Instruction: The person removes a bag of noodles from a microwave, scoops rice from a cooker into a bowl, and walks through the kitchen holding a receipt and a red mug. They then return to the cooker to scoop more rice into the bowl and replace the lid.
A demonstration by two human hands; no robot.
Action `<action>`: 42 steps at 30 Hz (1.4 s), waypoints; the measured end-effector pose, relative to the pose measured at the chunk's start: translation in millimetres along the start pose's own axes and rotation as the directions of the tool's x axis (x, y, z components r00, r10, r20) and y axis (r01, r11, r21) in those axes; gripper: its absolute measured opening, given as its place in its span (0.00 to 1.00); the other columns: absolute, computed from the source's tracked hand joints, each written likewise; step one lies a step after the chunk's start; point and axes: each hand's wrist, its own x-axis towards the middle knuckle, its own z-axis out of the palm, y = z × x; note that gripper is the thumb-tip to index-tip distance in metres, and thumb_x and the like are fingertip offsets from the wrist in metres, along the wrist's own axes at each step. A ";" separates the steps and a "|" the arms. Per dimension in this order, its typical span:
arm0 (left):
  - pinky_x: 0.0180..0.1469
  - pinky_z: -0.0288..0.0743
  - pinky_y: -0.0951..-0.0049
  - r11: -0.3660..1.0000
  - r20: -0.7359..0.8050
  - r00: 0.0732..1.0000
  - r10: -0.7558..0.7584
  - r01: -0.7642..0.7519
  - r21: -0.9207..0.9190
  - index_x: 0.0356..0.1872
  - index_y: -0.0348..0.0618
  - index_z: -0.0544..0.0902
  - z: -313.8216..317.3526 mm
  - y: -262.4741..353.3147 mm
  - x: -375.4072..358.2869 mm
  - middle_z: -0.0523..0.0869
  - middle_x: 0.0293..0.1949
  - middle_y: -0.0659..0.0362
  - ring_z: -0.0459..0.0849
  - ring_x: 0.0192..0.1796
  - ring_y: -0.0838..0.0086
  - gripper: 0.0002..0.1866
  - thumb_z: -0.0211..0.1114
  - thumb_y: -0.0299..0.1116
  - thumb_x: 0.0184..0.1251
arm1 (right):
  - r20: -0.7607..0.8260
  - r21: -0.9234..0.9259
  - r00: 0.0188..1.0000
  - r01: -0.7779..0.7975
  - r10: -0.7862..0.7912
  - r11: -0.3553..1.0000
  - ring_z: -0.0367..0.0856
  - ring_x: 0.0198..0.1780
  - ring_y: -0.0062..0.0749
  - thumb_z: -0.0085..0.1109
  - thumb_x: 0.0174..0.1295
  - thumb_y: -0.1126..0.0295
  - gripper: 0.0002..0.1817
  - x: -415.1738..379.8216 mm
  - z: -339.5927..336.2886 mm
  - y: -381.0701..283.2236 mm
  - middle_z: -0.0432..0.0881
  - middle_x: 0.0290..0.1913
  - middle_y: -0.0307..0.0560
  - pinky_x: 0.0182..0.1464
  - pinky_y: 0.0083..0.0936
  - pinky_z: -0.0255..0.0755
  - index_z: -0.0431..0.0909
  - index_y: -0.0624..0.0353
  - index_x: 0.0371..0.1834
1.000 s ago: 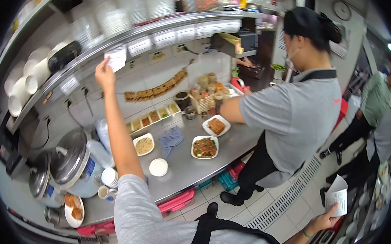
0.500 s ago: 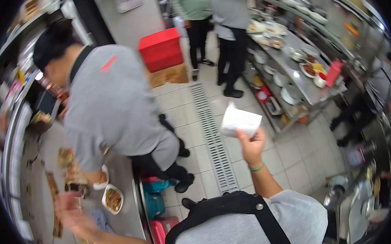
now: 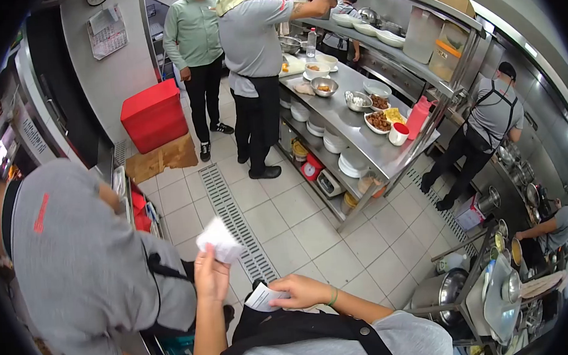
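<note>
My left hand (image 3: 212,273) is raised ahead of my chest, its fingers closed on a crumpled-looking white paper slip (image 3: 219,239). That slip is slightly blurred, and no writing on it can be read. Close to the front of my black apron (image 3: 287,330), my right hand (image 3: 300,290) pinches a second slip (image 3: 264,298), white with small printed lines. A green band (image 3: 333,296) circles my right wrist. The two slips are apart from each other.
A co-worker in grey (image 3: 93,248) stands close on my left. Ahead are a red box (image 3: 155,117), a floor drain grate (image 3: 234,213) and two standing people. A steel table (image 3: 366,133) holds bowls of food; pots stand on a rack (image 3: 429,312) at right.
My view has turned right. My left hand has come from over the left counter to my front and now holds a paper slip. My right hand has drawn in toward my chest with a slip.
</note>
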 end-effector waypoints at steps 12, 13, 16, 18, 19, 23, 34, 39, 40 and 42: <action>0.60 0.69 0.63 0.863 0.218 0.835 -0.505 0.484 0.144 0.48 0.37 0.79 -22.9 -51.3 243.6 0.81 0.50 0.55 0.79 0.52 0.69 0.12 0.56 0.32 0.69 | -0.532 -0.073 0.846 -0.085 0.034 0.994 0.80 0.45 0.47 0.57 0.48 0.79 0.19 179.4 -176.9 102.2 0.80 0.43 0.52 0.47 0.29 0.73 0.74 0.62 0.47; 0.60 0.69 0.63 0.861 0.232 0.830 -0.508 0.486 0.148 0.48 0.37 0.79 -21.7 -50.9 265.8 0.81 0.50 0.55 0.79 0.52 0.69 0.12 0.56 0.32 0.69 | -0.541 -0.082 0.841 -0.089 0.031 0.993 0.80 0.45 0.47 0.57 0.48 0.79 0.19 191.1 -189.7 107.9 0.80 0.43 0.52 0.47 0.29 0.73 0.74 0.62 0.47; 0.57 0.70 0.68 0.848 0.233 0.816 -0.529 0.497 0.186 0.45 0.36 0.81 -10.6 -60.4 324.1 0.84 0.45 0.56 0.80 0.48 0.72 0.11 0.58 0.31 0.67 | -0.621 -0.013 0.782 -0.077 0.053 0.997 0.80 0.46 0.38 0.56 0.54 0.76 0.17 213.3 -232.6 127.8 0.80 0.42 0.51 0.48 0.28 0.72 0.74 0.62 0.49; 0.55 0.72 0.70 0.868 0.214 0.864 -0.455 0.377 0.324 0.45 0.35 0.81 -2.1 -73.0 358.7 0.84 0.44 0.56 0.81 0.47 0.73 0.11 0.59 0.29 0.66 | -0.613 0.334 0.760 0.002 0.215 0.943 0.79 0.47 0.36 0.56 0.57 0.74 0.17 222.4 -250.0 159.8 0.80 0.42 0.50 0.48 0.28 0.72 0.74 0.61 0.51; 0.53 0.73 0.73 0.855 0.202 0.907 -0.369 0.245 0.457 0.45 0.35 0.81 2.6 -80.5 374.6 0.84 0.43 0.56 0.81 0.45 0.73 0.11 0.60 0.28 0.65 | -0.544 0.639 0.757 0.095 0.362 0.764 0.79 0.48 0.35 0.56 0.60 0.71 0.17 228.4 -260.9 174.8 0.80 0.42 0.49 0.49 0.27 0.71 0.74 0.60 0.53; 0.45 0.72 0.81 0.702 0.276 0.961 -0.018 -0.184 0.688 0.36 0.31 0.83 30.2 -100.0 434.4 0.84 0.36 0.58 0.80 0.41 0.78 0.06 0.65 0.19 0.57 | -0.607 0.029 0.784 -0.147 0.134 0.989 0.76 0.44 0.27 0.60 0.61 0.69 0.10 257.9 -326.7 204.1 0.81 0.39 0.47 0.47 0.23 0.69 0.81 0.62 0.43; 0.39 0.71 0.74 0.239 0.106 0.888 0.448 -0.233 0.942 0.30 0.35 0.84 -37.5 -97.2 602.7 0.84 0.30 0.56 0.81 0.34 0.71 0.05 0.67 0.25 0.53 | -0.806 -0.585 0.018 -0.167 -0.591 0.793 0.65 0.24 0.17 0.54 0.64 0.59 0.17 342.8 -891.0 138.4 0.73 0.19 0.35 0.27 0.20 0.62 0.78 0.66 0.34; 0.42 0.73 0.75 0.257 -0.109 0.832 0.543 -0.042 0.966 0.31 0.35 0.83 -67.4 -90.3 632.9 0.84 0.35 0.55 0.81 0.39 0.71 0.04 0.66 0.24 0.55 | -0.825 -0.464 -0.049 -0.511 -0.563 0.724 0.74 0.21 0.26 0.57 0.61 0.57 0.19 381.9 -1045.1 178.1 0.81 0.23 0.46 0.26 0.21 0.68 0.81 0.65 0.32; 0.38 0.70 0.77 0.262 -0.145 0.794 0.591 -0.019 0.965 0.31 0.35 0.83 -75.7 -91.7 634.6 0.83 0.34 0.56 0.79 0.37 0.74 0.05 0.66 0.25 0.56 | -0.925 -0.254 -0.160 -0.419 -0.346 0.872 0.78 0.21 0.32 0.56 0.61 0.58 0.19 385.7 -1063.0 192.5 0.82 0.26 0.50 0.25 0.23 0.71 0.82 0.66 0.32; 0.35 0.67 0.80 0.259 -0.171 0.755 0.633 0.001 0.966 0.31 0.35 0.83 -77.2 -89.9 637.5 0.83 0.32 0.58 0.78 0.35 0.78 0.05 0.66 0.27 0.57 | -0.969 -0.012 -0.231 -0.315 -0.089 0.949 0.85 0.24 0.41 0.54 0.62 0.60 0.20 391.8 -1084.6 209.3 0.83 0.30 0.59 0.24 0.31 0.78 0.81 0.70 0.33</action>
